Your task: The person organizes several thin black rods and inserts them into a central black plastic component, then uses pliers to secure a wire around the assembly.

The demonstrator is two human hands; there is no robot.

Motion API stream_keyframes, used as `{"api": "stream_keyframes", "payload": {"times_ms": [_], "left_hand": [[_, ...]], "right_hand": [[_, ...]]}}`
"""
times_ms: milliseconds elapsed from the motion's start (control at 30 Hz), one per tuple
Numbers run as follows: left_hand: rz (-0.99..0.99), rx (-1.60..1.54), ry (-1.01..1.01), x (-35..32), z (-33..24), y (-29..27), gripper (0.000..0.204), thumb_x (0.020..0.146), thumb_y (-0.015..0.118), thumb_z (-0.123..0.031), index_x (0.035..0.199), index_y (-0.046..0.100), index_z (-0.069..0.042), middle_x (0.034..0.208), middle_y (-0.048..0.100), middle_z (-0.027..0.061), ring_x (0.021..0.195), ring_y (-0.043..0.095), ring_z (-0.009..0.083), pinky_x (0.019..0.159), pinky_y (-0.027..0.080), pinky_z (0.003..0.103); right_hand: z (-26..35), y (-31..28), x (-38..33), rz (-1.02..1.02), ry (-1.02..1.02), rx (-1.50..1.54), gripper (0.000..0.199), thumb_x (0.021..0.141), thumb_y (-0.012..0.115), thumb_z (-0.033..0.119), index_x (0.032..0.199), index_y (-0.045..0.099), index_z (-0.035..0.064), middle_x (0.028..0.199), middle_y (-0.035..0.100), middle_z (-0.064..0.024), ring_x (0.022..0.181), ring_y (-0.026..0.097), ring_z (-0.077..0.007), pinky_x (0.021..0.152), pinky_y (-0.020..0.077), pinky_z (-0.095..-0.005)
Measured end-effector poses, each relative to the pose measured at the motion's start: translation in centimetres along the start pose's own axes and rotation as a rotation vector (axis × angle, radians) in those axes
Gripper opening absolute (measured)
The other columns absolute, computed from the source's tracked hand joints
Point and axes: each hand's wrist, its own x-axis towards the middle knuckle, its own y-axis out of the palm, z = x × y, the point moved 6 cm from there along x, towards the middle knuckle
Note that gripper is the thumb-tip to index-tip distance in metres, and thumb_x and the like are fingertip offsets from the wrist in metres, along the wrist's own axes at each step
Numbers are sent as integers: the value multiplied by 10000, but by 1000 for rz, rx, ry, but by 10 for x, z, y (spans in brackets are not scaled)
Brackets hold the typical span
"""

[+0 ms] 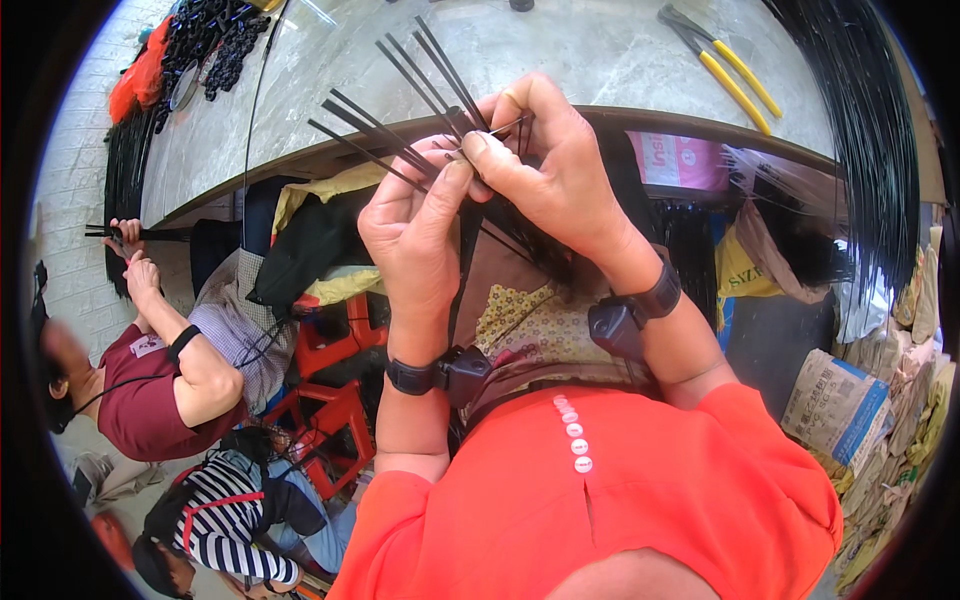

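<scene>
Head view: black strips (375,130) pinched between left hand (415,215) and right hand (545,165), long axes fanning up-left.

Premises: a manual workshop. Evidence: a long grey worktable (590,65); black strips (380,134) held in bare hands at its near edge; bulk strips (860,130) draped over its right end; yellow-handled cutters (735,85) on its right part. A co-worker in maroon (175,405), another in stripes (225,510) and red stools (325,425) occupy its near side, leftward; piled packing material (890,500), rightward.
</scene>
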Motion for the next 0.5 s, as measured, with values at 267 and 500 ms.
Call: {"api": "stream_keyframes", "payload": {"times_ms": [267, 500], "left_hand": [[-18, -31, 9, -2, -5, 3, 172, 917, 631, 31, 1072, 628, 107, 902, 662, 115, 780, 627, 160, 728, 514, 278], [-34, -24, 9, -2, -4, 4, 173, 912, 641, 31, 1075, 647, 90, 932, 684, 121, 785, 640, 156, 719, 527, 277]], "right_hand": [[0, -2, -1, -8, -32, -27, 222, 837, 687, 46, 914, 483, 5, 684, 595, -38, 569, 573, -50, 502, 448, -224], [-2, -4, -2, -33, -37, -94, 247, 816, 709, 72, 903, 485, 11, 681, 528, -21, 560, 458, -50, 502, 395, -240]]}}
